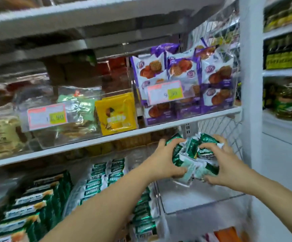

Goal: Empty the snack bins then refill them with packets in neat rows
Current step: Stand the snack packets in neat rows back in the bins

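Shop shelving: both hands, left hand and right hand, clasp a bundle of green packets directly above an empty clear bin.

Two price tags were read in part. On the pink-edged price tag, fixed to the front of the biscuit bin at about 1 o'clock of the view, the figures "9" and "90" were made out, the "90" set on a yellow patch. On the second price tag, fixed to the clear bin at 9 o'clock, a "1", one blurred digit and "90" were made out, again on yellow. White lettering was carried by the green packets at 4 o'clock, the stacked green bars at 7 o'clock and the yellow packet near the centre, but none of it could be read.
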### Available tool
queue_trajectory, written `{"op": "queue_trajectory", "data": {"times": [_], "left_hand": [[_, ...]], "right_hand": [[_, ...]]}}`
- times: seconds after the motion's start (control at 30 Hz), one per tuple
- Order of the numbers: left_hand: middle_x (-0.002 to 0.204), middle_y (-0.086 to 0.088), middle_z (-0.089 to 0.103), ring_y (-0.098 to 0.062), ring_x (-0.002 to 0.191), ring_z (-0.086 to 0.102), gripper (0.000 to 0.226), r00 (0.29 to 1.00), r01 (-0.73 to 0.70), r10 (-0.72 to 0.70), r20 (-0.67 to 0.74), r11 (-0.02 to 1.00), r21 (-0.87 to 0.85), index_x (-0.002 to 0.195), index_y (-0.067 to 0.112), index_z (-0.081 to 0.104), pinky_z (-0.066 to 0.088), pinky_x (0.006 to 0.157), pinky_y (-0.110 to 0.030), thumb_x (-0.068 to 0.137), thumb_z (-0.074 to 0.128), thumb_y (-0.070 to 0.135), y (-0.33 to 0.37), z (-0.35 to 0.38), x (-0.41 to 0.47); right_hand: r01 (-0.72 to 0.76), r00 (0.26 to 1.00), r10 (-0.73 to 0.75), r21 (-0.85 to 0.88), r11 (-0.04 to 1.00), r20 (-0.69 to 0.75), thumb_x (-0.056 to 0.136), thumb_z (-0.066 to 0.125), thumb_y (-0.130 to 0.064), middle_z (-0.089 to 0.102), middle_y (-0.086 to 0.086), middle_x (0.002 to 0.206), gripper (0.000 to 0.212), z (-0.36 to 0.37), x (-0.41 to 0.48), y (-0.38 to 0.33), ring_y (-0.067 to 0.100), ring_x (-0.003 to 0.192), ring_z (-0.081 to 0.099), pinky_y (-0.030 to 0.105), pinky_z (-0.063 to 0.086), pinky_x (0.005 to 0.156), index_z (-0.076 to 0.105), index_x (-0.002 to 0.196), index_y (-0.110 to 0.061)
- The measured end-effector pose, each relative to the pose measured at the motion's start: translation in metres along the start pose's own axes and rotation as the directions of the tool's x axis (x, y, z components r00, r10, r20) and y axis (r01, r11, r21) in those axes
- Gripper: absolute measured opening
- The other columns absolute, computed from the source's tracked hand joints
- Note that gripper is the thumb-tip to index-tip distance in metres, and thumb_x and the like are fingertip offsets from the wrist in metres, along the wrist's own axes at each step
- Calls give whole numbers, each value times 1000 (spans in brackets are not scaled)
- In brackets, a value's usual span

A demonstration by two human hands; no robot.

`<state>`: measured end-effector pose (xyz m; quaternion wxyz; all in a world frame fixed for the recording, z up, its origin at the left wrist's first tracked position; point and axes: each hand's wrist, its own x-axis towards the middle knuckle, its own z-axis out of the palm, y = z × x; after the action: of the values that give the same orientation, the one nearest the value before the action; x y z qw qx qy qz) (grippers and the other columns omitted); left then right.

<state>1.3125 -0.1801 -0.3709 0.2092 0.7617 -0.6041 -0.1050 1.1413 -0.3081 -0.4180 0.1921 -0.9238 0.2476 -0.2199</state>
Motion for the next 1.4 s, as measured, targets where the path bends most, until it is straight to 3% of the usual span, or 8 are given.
{"op": "queue_trajectory", "data": {"times": [0.1,0.27,0.4,0.53,0.67,1.03,1.2,1.4], "left_hand": [[146,-16,21,-31,122,46,83,995,43,-47,90,998,43,146,40,21,38,96,-24,80,71,27,-7,17,33],[145,-14,21,-30,122,45,90,951,120,-141,276,989,91,150,31,17,43,99,-24,80,74,30,-28,62,58],[146,-7,28,-17,105,51,89,939,167,-166,301,986,22,149,38,16,52,75,-18,80,73,36,-43,79,61],[151,3,24,-21,118,51,97,906,229,-183,382,970,-80,150,38,16,57,84,-34,76,77,41,-45,81,59],[149,7,31,-17,110,57,81,851,306,-186,492,935,-176,147,29,29,58,81,-35,81,75,37,-35,80,53],[117,2,64,-15,98,61,28,936,109,-143,322,987,120,110,18,69,49,85,-26,82,72,20,-38,99,48],[113,0,65,-17,97,59,28,914,51,-146,378,966,252,113,15,68,47,83,-26,86,68,25,-38,101,45],[87,-6,61,-18,77,52,17,991,53,-77,108,977,208,94,8,65,41,66,-26,87,62,23,-29,80,40]], "right_hand": [[-103,989,103,-12,995,103,67,78,-24,18,-5,125,80,11,15,22,12,57,53,25,48,66,24,119,-53],[-141,932,147,-41,989,333,63,76,-30,24,-1,118,81,42,22,53,27,89,62,31,52,75,21,115,-59],[-155,900,162,-49,987,404,67,78,-30,17,-5,125,85,49,26,62,15,80,62,20,48,59,26,133,-41],[-158,868,165,-54,986,469,63,81,-48,24,-3,138,98,44,27,68,19,113,53,32,47,94,23,141,-39],[-134,850,155,-77,988,504,69,74,-58,27,-3,142,92,35,28,63,17,122,46,32,40,103,25,143,-36],[-96,890,138,-117,988,435,88,54,-8,37,-7,105,61,29,22,53,14,95,49,32,46,86,35,137,-39],[-100,933,126,-94,991,337,89,48,-6,37,-7,101,59,30,20,50,10,79,51,27,45,70,38,136,-40],[-78,985,70,45,996,156,90,55,-14,44,-7,101,56,21,22,40,12,68,55,25,44,63,38,135,-43]]}}
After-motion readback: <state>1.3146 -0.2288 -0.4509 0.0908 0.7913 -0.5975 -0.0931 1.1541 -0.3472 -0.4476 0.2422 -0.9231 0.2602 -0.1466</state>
